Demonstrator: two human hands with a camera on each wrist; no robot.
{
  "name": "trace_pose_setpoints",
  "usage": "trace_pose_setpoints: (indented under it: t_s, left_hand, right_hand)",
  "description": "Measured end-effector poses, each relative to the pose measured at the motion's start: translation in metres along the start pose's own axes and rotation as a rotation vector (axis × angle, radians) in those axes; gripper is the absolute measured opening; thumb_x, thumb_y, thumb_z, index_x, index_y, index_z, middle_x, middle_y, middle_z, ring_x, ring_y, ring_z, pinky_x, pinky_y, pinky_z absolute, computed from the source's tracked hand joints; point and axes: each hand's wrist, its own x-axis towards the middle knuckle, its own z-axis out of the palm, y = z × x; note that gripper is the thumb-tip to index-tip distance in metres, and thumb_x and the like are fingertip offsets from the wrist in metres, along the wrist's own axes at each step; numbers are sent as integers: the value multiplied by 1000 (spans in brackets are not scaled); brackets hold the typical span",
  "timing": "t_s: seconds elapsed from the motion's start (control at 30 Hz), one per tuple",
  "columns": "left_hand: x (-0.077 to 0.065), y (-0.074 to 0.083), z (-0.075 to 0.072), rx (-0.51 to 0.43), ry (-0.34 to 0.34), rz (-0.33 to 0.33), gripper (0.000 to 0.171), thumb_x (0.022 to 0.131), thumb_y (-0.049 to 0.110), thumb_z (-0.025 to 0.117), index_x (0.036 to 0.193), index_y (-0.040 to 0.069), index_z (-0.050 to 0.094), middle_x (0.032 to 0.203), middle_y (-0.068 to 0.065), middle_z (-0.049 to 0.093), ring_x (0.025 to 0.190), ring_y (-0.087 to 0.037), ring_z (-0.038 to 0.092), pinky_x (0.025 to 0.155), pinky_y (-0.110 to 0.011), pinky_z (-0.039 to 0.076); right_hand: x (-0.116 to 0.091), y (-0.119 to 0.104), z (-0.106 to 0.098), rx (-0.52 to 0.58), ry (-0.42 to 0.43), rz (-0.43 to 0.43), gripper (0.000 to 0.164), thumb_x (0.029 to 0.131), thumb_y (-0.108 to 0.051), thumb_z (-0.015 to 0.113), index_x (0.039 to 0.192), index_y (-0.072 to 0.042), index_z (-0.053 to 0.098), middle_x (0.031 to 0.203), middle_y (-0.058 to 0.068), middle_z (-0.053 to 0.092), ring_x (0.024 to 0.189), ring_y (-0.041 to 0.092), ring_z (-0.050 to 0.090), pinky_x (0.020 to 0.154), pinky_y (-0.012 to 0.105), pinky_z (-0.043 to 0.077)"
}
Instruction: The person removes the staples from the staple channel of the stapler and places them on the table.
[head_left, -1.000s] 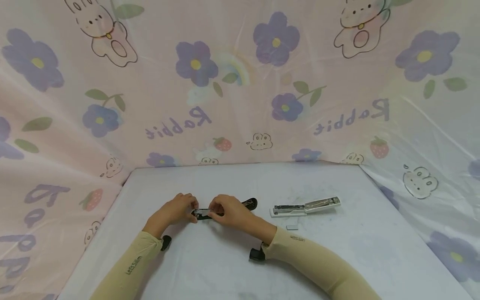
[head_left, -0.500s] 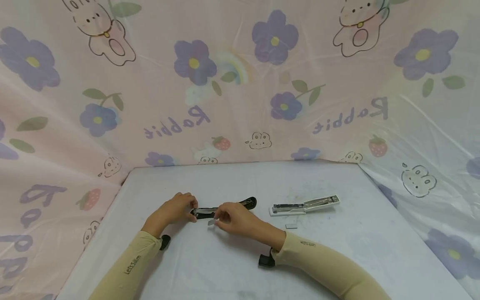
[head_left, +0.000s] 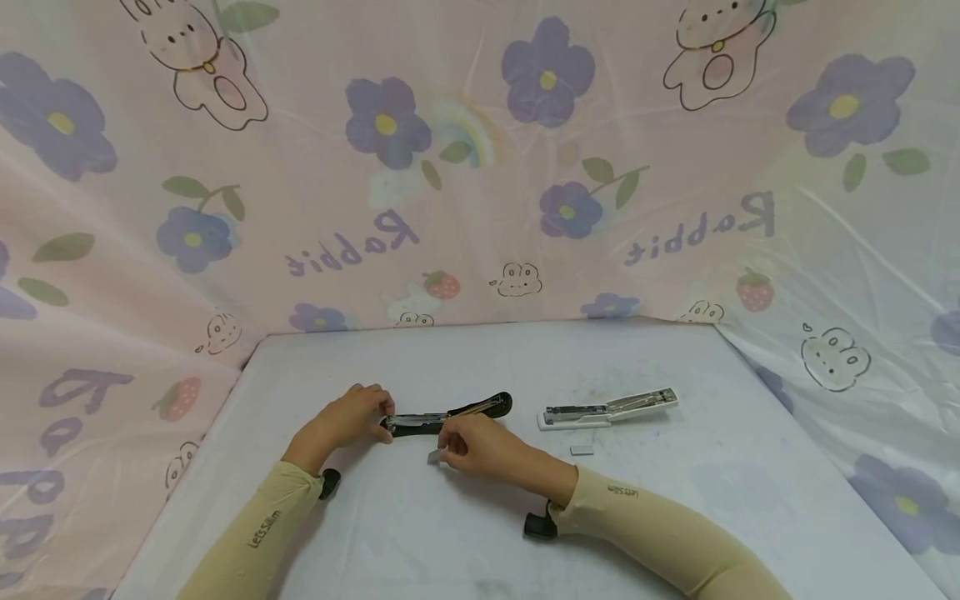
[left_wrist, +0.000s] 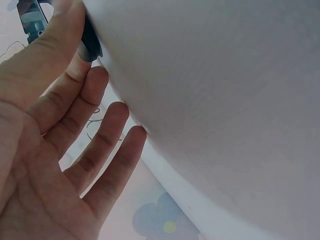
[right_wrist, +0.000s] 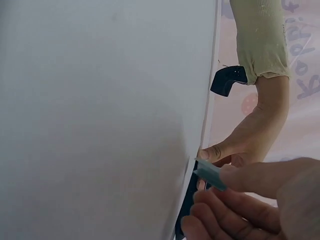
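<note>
A black stapler (head_left: 420, 426) lies opened out on the table, its top arm folded back to the right. My left hand (head_left: 352, 421) grips its left end between thumb and index finger; in the left wrist view the other fingers (left_wrist: 112, 125) reach down to the tabletop. On the near side of the stapler, my right hand (head_left: 480, 448) pinches a short grey strip of staples (right_wrist: 211, 175) between thumb and fingers. The strip sticks out to the left of the fingertips, apart from the stapler in the head view.
To the right lies a white stapler (head_left: 576, 421), also opened out. Another small grey staple strip (head_left: 582, 450) lies just in front of it. A patterned cloth (head_left: 465, 208) hangs behind the white table (head_left: 420, 533) and along its sides.
My right hand has come off the black stapler's channel toward me and slightly right, carrying the staple strip. The left hand stays at the stapler's left end.
</note>
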Motion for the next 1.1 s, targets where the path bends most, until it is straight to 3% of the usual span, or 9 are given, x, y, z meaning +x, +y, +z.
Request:
trace_pose_setpoints:
  t_s: [0.67,1.1]
  left_hand:
    - [3,3,-1,24,-21,-18,34,85,28,93,103,16,66,104,4,60,106,-26,53,91,-50,53]
    - [0,5,-3,37,-41,-12,35,87,30,91,106,15,65,106,2,60,107,-28,54,92,-51,52]
  right_hand:
    - [-11,4,-2,-167,-74,29,12,97,-13,81,105,-10,73,77,-11,61,70,0,53,65,19,48]
    - [-22,3,-11,-149,-63,17,12,98,-12,79,106,-10,71,80,-9,63,72,2,54,67,22,49]
